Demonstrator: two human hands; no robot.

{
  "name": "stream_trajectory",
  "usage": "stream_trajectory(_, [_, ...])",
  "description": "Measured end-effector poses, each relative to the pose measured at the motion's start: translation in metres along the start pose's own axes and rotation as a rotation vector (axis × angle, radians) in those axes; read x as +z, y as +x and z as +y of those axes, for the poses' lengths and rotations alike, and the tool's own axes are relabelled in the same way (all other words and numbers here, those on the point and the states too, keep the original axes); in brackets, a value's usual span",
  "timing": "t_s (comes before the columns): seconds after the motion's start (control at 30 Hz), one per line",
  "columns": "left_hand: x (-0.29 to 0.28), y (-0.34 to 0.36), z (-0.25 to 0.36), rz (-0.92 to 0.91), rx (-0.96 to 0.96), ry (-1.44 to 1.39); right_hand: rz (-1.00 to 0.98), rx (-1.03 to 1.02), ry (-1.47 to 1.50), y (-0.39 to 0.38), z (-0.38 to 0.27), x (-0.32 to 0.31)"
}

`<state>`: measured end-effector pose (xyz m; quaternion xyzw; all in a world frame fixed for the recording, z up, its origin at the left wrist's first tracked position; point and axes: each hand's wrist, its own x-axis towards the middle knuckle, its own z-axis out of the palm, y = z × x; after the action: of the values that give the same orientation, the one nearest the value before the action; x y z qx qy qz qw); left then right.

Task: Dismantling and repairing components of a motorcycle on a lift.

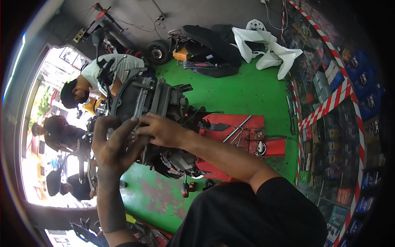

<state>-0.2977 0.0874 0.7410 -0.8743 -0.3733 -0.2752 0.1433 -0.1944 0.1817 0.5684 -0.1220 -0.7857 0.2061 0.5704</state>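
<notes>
My left hand (116, 146) and my right hand (160, 129) meet at the middle of a stripped, dark motorcycle body (135, 96). My left hand's fingers are bent, with its thumb reaching toward my right hand. My right hand's fingers are curled close beside them. Whatever lies between the fingertips is hidden. Below the bike, a red lift platform (271, 147) holds loose tools and a metal rod (236, 127). A power drill (185, 189) shows beneath the bike on the green floor.
A person in a white shirt (101, 74) bends over the bike; other people (61, 133) are by the bright doorway. White panels (284, 59), black panels (210, 49) and a wheel (157, 52) line the back wall. A display case (321, 144) with striped tape runs along the right.
</notes>
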Motion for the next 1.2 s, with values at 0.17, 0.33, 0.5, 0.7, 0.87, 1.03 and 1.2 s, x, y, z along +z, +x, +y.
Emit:
stream_trajectory(0.17, [-0.010,0.017,0.024,-0.286,0.086,-0.109,-0.079,0.024,0.151,0.001,0.013,-0.002])
stream_trajectory(0.33, [-0.008,0.000,0.005,-0.230,0.089,-0.036,-0.162,0.046,0.091,0.007,0.013,-0.008])
stream_trajectory(0.5, [-0.006,0.027,0.025,-0.147,0.068,0.013,-0.198,0.043,0.085,0.010,0.016,-0.012])
stream_trajectory(0.7, [-0.020,0.014,0.005,-0.274,0.017,0.041,-0.213,-0.007,0.069,0.013,0.016,-0.007])
stream_trajectory(0.87, [-0.023,0.044,0.018,-0.319,0.039,0.015,-0.252,0.078,0.101,0.015,0.017,-0.012])
stream_trajectory(1.03, [-0.030,0.040,-0.004,-0.524,-0.087,-0.436,-0.322,0.070,0.145,0.023,0.012,-0.023])
stream_trajectory(1.2, [-0.016,0.031,-0.017,-0.285,0.072,-0.047,-0.484,0.267,0.125,0.031,0.011,-0.025])
